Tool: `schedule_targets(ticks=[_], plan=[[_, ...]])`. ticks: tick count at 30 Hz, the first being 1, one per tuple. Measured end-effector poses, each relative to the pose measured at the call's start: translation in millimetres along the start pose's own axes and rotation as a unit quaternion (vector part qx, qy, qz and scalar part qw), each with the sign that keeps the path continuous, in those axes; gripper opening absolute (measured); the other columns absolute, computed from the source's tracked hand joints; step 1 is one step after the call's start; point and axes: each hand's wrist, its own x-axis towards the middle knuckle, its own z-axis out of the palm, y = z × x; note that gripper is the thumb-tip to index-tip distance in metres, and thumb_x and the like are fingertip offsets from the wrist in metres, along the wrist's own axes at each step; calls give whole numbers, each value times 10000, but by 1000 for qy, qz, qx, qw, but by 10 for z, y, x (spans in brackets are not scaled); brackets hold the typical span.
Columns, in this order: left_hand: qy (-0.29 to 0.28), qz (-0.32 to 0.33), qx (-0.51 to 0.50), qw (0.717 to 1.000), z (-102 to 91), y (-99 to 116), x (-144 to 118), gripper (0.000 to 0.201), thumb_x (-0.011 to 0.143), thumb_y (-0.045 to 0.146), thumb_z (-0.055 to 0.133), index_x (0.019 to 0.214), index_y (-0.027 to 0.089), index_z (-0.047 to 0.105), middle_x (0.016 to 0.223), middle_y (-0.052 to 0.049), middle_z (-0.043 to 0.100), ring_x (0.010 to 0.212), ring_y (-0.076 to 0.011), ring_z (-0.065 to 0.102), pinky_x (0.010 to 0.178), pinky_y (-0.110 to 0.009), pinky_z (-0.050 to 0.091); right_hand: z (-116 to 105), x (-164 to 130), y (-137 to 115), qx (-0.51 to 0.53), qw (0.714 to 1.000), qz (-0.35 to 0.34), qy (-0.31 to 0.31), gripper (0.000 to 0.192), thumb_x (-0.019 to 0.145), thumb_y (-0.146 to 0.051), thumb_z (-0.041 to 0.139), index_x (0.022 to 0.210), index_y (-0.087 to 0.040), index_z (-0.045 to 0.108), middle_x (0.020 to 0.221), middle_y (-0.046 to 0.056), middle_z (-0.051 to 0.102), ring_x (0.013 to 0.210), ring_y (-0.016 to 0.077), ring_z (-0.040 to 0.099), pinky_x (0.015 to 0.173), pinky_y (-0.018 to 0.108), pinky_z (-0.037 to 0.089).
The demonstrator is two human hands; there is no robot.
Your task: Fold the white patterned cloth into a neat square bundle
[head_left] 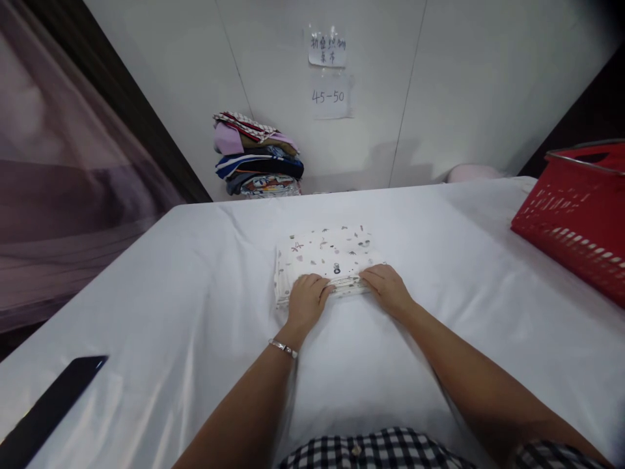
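A folded white cloth (319,251) with a small print of grey, brown and pink motifs lies flat in the middle of the white-covered surface. Its stacked layers show along the near edge. My left hand (308,299) grips the near left part of that edge, fingers on top and thumb at the side of the layers. At the near right corner, my right hand (388,286) pinches the same edge, its fingertips over the cloth. The undersides of both hands are hidden.
A white sheet (234,365) covers the wide surface. To the right stands a red plastic basket (576,215) with a metal handle. A dark flat object (53,407) lies at the near left. Beyond the far edge is a pile of folded fabrics (258,156) against the wall.
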Motion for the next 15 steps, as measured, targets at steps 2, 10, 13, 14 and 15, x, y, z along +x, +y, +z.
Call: schedule_targets(ticks=[2,10,13,14,15], plan=[[3,3,4,1000,-3,-3,-2,223,899,341,450,910,213,633,866,-44,610,851,-197,511,749,-348,385,11,1,7,4,1000,4,-4,202,910,-227,442,976,-209,632,927,74,670,847,200,572,755,352,434],[38,89,13,995,29,262,-6,201,879,193,473,951,257,649,1063,-49,615,1015,-207,510,863,-395,369,2,21,5,18,999,22,-13,202,907,-237,446,958,-207,639,903,74,670,844,207,573,747,344,450],[24,105,21,994,91,399,45,197,880,192,475,908,258,658,1134,-40,596,1091,-216,483,899,-411,358,-7,24,8,27,999,23,-12,197,907,-235,447,963,-210,634,903,71,669,847,205,574,754,345,449],[24,100,26,994,113,429,67,190,881,202,476,904,253,658,1145,-42,592,1105,-221,476,905,-417,357,-8,23,11,29,999,23,-10,195,906,-231,448,965,-210,633,903,71,669,847,204,575,753,344,450],[25,93,32,995,134,453,88,184,882,211,478,902,247,657,1149,-45,590,1112,-226,473,906,-421,357,-8,22,15,31,999,22,-6,192,904,-227,451,964,-209,632,903,71,669,847,204,576,751,342,450]])
